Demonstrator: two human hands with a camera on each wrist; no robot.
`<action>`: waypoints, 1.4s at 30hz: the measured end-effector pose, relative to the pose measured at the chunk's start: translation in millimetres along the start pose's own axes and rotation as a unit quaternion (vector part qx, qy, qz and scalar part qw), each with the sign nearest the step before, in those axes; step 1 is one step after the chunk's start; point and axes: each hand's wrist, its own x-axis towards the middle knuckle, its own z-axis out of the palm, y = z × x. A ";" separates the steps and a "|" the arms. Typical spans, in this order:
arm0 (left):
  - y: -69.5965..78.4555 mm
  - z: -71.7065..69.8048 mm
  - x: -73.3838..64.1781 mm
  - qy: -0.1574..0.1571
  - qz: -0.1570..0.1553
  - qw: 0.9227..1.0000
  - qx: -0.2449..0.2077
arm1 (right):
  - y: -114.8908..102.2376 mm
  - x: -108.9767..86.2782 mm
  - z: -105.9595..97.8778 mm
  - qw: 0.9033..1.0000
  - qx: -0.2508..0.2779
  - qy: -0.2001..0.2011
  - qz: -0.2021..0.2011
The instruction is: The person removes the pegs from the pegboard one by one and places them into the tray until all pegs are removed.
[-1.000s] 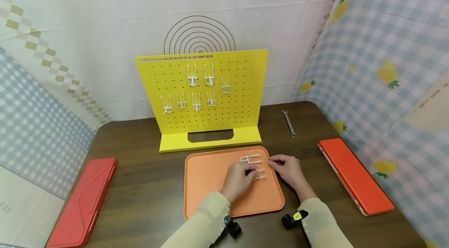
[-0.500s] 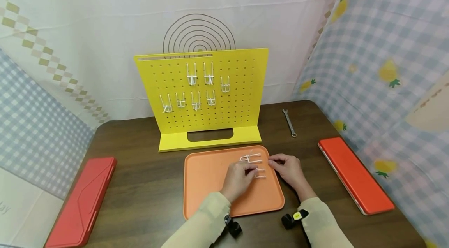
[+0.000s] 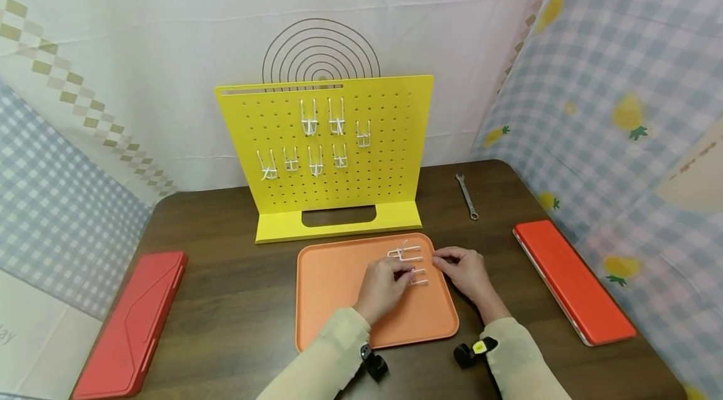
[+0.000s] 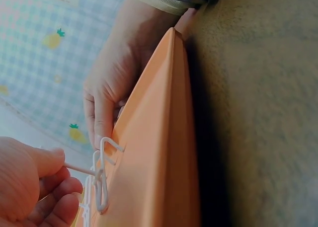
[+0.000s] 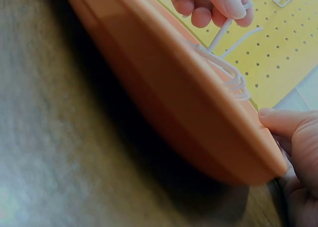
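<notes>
Over the orange tray (image 3: pixel 333 306), my left hand (image 3: pixel 378 287) pinches the arm of a white wire pegboard hook (image 3: pixel 419 282) between thumb and forefinger. In the left wrist view the wire hook (image 4: pixel 101 185) stands low over the tray, its loop close to the surface. A second white hook (image 3: pixel 404 254) lies just behind it on the tray. My right hand (image 3: pixel 465 271) grips the tray's right rim, thumb (image 5: pixel 278 120) on top and fingers partly hidden below. Behind the tray stands a yellow pegboard (image 3: pixel 390 167) bearing several white hooks (image 3: pixel 309 126).
A wrench (image 3: pixel 466 198) lies on the dark wooden table (image 3: pixel 226 299), right of the pegboard. One red case (image 3: pixel 132 324) sits at the left edge, another flat red case (image 3: pixel 573 281) at the right. Fabric curtains (image 3: pixel 169 73) enclose the back and sides.
</notes>
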 end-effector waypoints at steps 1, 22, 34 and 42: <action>0.0 -0.2 0.1 -0.001 0.000 1.000 0.003 | 0.0 -0.1 0.0 1.000 0.000 0.000 -0.001; -0.2 0.1 -1.6 -0.007 0.001 1.000 0.008 | 0.4 0.3 -0.1 1.000 -0.002 0.002 -0.005; 7.4 -11.8 -4.7 0.011 0.007 1.000 0.005 | 1.5 0.1 -0.3 1.000 -0.004 0.008 -0.019; 5.4 -69.8 -5.8 0.083 0.019 0.996 -0.034 | 1.8 0.6 0.1 1.000 0.002 0.002 -0.010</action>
